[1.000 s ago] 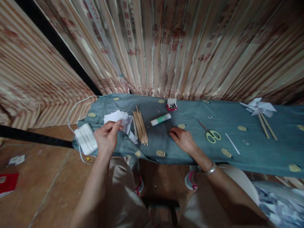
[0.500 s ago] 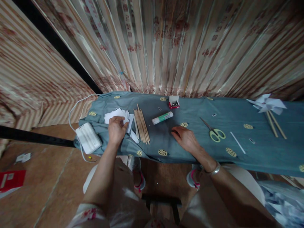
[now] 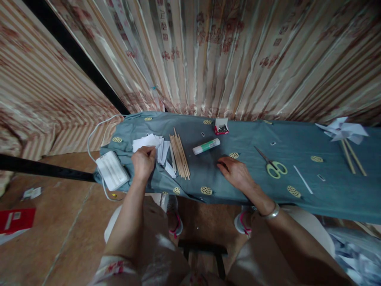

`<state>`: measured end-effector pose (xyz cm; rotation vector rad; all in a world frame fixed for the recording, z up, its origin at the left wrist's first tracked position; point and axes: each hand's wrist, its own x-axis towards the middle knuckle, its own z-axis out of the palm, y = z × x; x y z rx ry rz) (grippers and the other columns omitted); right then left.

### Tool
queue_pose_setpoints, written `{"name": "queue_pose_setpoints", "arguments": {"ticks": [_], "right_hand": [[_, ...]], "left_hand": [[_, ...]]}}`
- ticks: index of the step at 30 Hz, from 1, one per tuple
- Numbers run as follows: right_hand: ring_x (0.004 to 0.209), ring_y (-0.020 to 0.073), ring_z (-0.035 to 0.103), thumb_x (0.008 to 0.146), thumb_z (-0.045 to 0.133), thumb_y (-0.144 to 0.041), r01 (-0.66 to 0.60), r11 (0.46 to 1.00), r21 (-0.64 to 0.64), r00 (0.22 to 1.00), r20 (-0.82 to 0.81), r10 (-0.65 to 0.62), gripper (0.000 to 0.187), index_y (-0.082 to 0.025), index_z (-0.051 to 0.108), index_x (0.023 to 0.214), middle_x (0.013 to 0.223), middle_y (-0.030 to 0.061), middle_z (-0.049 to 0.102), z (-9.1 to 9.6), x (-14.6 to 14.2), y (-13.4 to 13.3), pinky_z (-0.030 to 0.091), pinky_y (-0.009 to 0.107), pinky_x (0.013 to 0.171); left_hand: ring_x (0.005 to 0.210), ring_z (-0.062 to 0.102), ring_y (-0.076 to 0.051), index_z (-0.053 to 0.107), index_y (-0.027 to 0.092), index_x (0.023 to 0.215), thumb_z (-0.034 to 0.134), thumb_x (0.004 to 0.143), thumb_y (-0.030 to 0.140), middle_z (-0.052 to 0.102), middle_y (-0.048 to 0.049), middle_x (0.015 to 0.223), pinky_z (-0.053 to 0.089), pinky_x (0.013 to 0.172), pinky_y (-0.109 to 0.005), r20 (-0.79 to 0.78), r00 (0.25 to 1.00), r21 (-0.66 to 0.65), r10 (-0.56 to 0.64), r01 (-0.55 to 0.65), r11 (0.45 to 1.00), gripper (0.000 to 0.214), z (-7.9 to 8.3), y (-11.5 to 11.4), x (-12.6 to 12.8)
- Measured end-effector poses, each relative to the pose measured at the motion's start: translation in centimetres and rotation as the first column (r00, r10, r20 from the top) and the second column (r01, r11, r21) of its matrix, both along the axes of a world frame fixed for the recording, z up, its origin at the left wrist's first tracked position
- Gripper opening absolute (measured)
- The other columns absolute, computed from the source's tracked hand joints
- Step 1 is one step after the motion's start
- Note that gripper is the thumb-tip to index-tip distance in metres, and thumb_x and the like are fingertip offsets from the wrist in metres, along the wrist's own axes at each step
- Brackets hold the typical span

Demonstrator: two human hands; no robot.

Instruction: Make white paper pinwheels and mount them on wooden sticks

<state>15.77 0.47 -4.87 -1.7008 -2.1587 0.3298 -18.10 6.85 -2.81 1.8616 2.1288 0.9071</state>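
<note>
My left hand point(image 3: 143, 162) is closed in a pinch at the near edge of a pile of white paper pieces point(image 3: 145, 142), with a paper corner at its fingertips. My right hand point(image 3: 235, 171) rests on the cloth with its fingers loosely curled together, and nothing shows in them. Between the hands lie a bundle of thin wooden sticks point(image 3: 179, 157) and a white and green glue stick point(image 3: 206, 146). Right of my right hand are green-handled scissors point(image 3: 276, 169).
A small open red box point(image 3: 221, 126) of metal bits stands at the back edge. A white power strip point(image 3: 112, 171) with its cord lies at the left end. Farther right are a white paper strip point(image 3: 303, 180) and a paper pinwheel point(image 3: 343, 130) on sticks.
My left hand has drawn slightly back toward me and its fingers have closed over the paper pile's near edge. My right hand stays in place; the view has shifted slightly.
</note>
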Motion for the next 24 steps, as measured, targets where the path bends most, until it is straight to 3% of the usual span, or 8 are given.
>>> {"name": "queue_pose_setpoints", "arguments": {"ticks": [9,15,24], "right_hand": [[0.091,0.0257,0.070,0.095,0.050,-0.024,-0.021,1.000,0.012,1.000,-0.011,0.022,0.021,-0.015,0.068,0.102,0.099,0.0115,0.073,0.18,0.01,0.04,0.052,0.035,0.083],[0.091,0.0256,0.069,0.095,0.050,-0.024,-0.022,1.000,0.011,1.000,-0.008,0.022,0.022,-0.016,0.068,0.102,0.101,0.0113,0.073,0.01,0.16,-0.02,0.052,0.035,0.083],[0.092,0.0270,0.070,0.095,0.051,-0.024,-0.009,1.000,-0.022,1.000,0.007,0.009,0.022,-0.014,0.069,0.103,0.099,0.0117,0.073,0.39,-0.02,0.01,0.053,0.036,0.083]], "left_hand": [[0.078,0.073,-0.024,0.076,0.015,0.076,0.067,0.070,0.026,0.078,-0.0085,0.084,0.053,0.073,-0.031,0.207,0.971,0.016,0.116,-0.122,0.992,0.016,0.32,0.26,0.16],[0.077,0.072,-0.023,0.073,0.017,0.066,0.071,0.067,0.031,0.078,-0.0056,0.079,0.055,0.075,-0.031,0.360,0.927,0.030,0.107,-0.126,0.992,0.014,0.38,0.32,-0.15],[0.076,0.071,-0.023,0.073,0.016,0.064,0.067,0.068,0.029,0.076,-0.0051,0.074,0.053,0.073,-0.030,0.327,0.940,0.050,0.098,-0.121,0.991,0.014,0.83,0.17,-0.34]]}}
